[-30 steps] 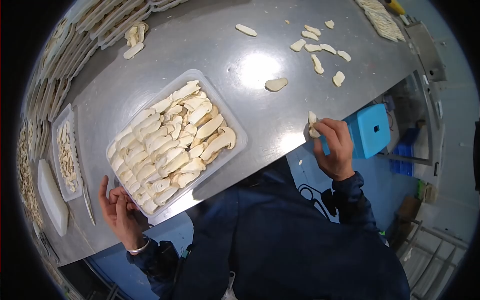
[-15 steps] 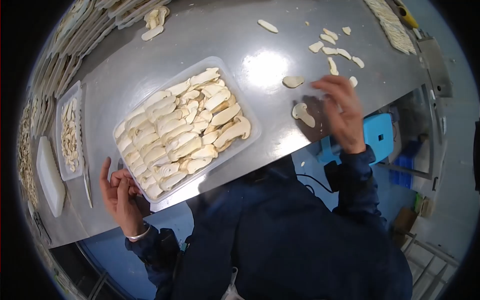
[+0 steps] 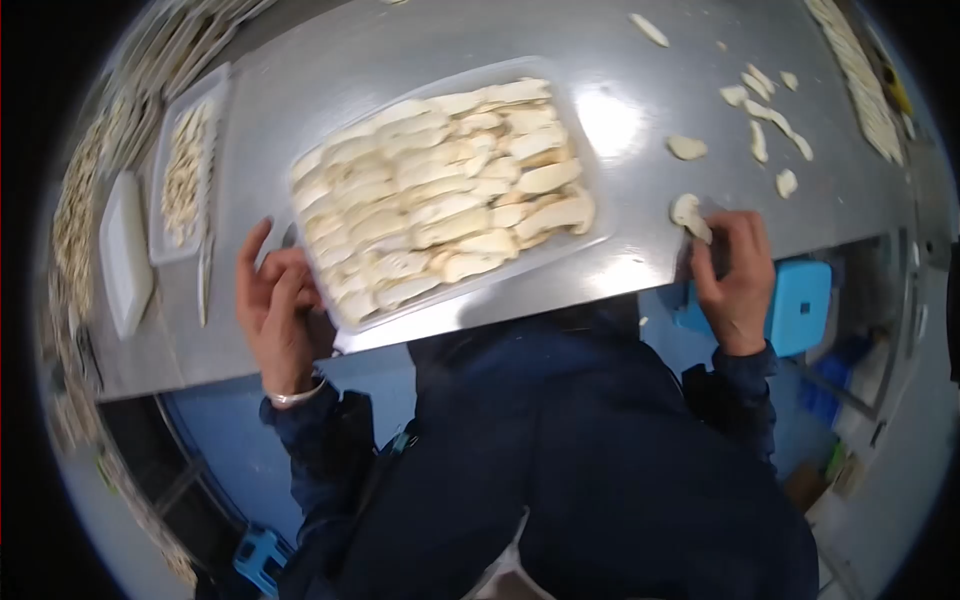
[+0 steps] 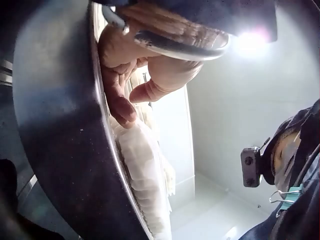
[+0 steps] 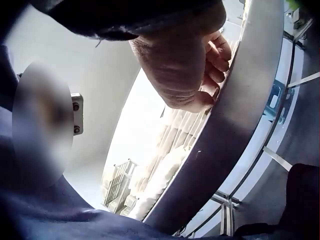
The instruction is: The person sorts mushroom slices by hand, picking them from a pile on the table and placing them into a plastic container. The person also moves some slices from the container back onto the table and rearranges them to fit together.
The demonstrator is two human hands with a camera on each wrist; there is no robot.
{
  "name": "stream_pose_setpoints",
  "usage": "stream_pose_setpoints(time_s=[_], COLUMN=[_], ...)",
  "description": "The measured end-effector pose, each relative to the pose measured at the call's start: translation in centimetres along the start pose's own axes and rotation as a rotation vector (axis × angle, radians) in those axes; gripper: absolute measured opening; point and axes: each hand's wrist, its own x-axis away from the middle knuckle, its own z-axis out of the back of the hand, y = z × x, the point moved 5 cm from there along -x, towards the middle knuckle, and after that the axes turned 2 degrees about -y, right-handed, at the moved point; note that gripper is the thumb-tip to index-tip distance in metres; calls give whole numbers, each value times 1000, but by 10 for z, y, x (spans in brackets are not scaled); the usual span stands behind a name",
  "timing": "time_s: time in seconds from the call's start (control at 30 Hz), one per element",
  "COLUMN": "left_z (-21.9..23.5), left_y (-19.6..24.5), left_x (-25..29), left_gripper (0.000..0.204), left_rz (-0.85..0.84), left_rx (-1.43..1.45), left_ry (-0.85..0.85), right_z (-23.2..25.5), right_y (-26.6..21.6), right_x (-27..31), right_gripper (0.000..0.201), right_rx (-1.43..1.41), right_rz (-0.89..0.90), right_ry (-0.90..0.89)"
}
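Note:
A clear plastic tray [image 3: 591, 150] lies on the metal table, covered with overlapping rows of pale mushroom slices [image 3: 440, 185]. At its left side my left hand [image 3: 280, 320] rests with loosely bent fingers, the index finger pointing away. In the left wrist view a fingertip of that hand reaches the tray's side. Right of the tray, a single mushroom slice [image 3: 686, 212] with a rounded cap lies near the table's front edge. My right hand [image 3: 738, 280] pinches its stem end between thumb and fingers. The right wrist view shows those fingers bent low over the tabletop.
Loose mushroom slices [image 3: 757, 140] lie scattered at the back right, with one oval slice [image 3: 687, 148] nearer. At the left stand a narrow tray [image 3: 160, 215] of small pieces, a white block [image 3: 126, 255] and stacked trays. A blue stool [image 3: 803, 300] stands below the table.
My right hand let go of the slice, lifted away with spread fingers, then came back down to it. The head view has turned, shifting the tray to the right in view. My left hand stays beside the tray.

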Motion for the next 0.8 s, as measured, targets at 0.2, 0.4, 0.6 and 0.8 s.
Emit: stream_pose_setpoints(time_s=[0.2,0.4,0.6,0.8], left_z=[2,1,1,1], left_y=[0,2,3,-1], left_x=[-2,-2,-2,-2], left_gripper=[51,51,51,52], left_rz=[-25,-22,-2,-19], left_rx=[82,80,91,89], left_ry=[-42,-44,-26,-44], right_z=[0,-20,-53,-60], right_y=[-13,-100,-146,-148], right_x=[-14,-45,-55,-54], right_gripper=[20,27,29,28], right_rx=[-67,-216,-285,-284], right_rz=[102,501,701,722], right_ry=[6,-72,-251,-250])
